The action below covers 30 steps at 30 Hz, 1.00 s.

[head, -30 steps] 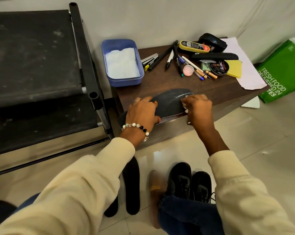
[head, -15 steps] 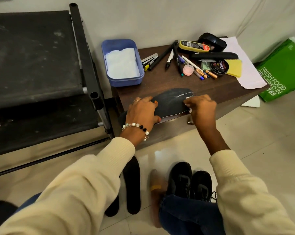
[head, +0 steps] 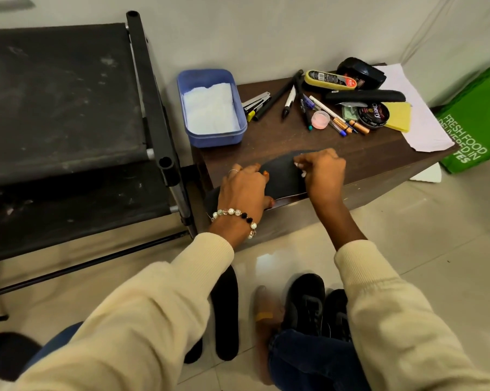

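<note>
Our left grip [head: 245, 190] clamps the black insole [head: 283, 176] at the tabletop [head: 280, 136] edge, thumb under its overhang. Just right of it, our right grip [head: 322, 172] pinches a small white bit [head: 298, 165] against the insole. It looks light and floppy, so we would hold it mid-length.

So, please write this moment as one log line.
left hand: holds insole on table | right hand: presses white piece on insole

The left hand [head: 242, 190] grips a flat black insole [head: 283, 176] on the dark brown wooden surface [head: 365, 165]; the right hand [head: 324, 172] pinches a small white piece [head: 298, 165] against the insole.
</note>
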Available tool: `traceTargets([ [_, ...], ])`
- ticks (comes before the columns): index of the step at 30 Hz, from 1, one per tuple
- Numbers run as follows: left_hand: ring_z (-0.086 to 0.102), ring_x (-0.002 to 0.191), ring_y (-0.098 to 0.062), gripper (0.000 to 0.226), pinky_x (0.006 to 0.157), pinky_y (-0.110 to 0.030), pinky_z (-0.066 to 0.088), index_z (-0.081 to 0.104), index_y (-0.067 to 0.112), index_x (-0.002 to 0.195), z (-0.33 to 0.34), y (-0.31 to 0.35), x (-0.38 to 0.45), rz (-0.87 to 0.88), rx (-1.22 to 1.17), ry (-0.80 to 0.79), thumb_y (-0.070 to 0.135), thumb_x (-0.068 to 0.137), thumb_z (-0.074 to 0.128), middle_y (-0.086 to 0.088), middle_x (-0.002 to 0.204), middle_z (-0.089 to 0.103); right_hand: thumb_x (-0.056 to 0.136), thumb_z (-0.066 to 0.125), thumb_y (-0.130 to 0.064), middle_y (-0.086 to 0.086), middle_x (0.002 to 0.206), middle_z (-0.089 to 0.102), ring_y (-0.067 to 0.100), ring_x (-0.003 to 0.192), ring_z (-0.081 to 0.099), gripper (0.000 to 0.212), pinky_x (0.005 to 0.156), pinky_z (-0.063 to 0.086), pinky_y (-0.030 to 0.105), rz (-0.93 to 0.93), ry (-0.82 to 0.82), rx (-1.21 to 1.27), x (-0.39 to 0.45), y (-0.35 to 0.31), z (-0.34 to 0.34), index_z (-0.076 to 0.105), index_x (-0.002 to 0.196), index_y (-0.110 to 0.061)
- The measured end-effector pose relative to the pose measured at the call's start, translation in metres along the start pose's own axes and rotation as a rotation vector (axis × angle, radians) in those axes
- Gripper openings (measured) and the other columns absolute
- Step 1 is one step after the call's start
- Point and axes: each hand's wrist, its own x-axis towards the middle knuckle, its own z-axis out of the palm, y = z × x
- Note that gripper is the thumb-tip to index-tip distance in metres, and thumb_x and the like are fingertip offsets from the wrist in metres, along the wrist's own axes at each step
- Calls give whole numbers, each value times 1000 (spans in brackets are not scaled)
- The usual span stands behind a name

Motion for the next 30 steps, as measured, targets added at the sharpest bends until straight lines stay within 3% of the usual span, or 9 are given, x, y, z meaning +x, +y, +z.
traceTargets([
  [3,35,128,-30,54,103,-37,36,49,22,139,1,-1,1,-4,-14,13,38,89,63,0,149,40,90,58,-3,11,118,59,24,96,61,28,89,49,30,48,36,-35,-4,-6,-1,68,113,-14],
  [6,35,128,-30,51,102,-36,36,53,21,136,1,0,2,-18,-26,19,36,89,64,0,148,41,86,59,-1,8,114,63,24,97,61,34,90,50,35,-70,-55,-55,-15,-16,1,69,112,-20],
  [10,36,126,-30,48,99,-35,36,55,21,134,1,1,0,-22,-44,42,35,89,64,1,146,43,87,58,-2,4,118,62,22,103,61,39,93,46,30,-140,-173,-113,-7,-26,2,65,119,-24],
  [13,34,127,-29,54,103,-36,35,50,23,138,0,-2,0,-15,-33,4,39,89,63,1,147,41,86,60,-1,6,122,58,25,104,59,39,93,47,34,-110,-64,-90,0,-17,1,64,119,-21],
  [17,32,129,-29,58,106,-36,35,45,26,142,-2,-5,1,-5,-26,-19,42,89,62,2,149,39,84,59,4,8,108,66,19,93,62,33,89,50,31,46,114,97,1,4,-3,71,107,-17],
  [19,32,129,-29,57,105,-36,35,47,26,141,-2,-4,2,-13,-23,-17,42,89,63,2,149,40,84,59,4,9,104,67,21,93,62,32,89,49,33,54,68,89,-7,-2,-4,72,104,-16],
  [24,36,126,-30,48,100,-35,38,58,22,132,-1,-1,1,-37,-59,22,38,88,66,2,142,48,81,61,2,6,100,69,22,91,63,33,88,50,36,-164,-13,83,-23,-32,6,73,102,-19],
  [27,36,125,-30,50,100,-36,37,55,22,134,-2,-1,1,-24,-38,5,40,88,65,1,141,47,85,61,-4,4,113,65,21,100,61,31,95,46,33,-126,-55,22,-3,-28,9,69,111,-20],
  [30,35,125,-30,56,104,-36,37,50,23,139,-2,-4,2,-6,-14,-31,44,89,62,0,145,43,88,58,-4,7,113,63,22,99,60,29,92,45,32,-55,51,-22,8,-9,3,68,111,-18],
])
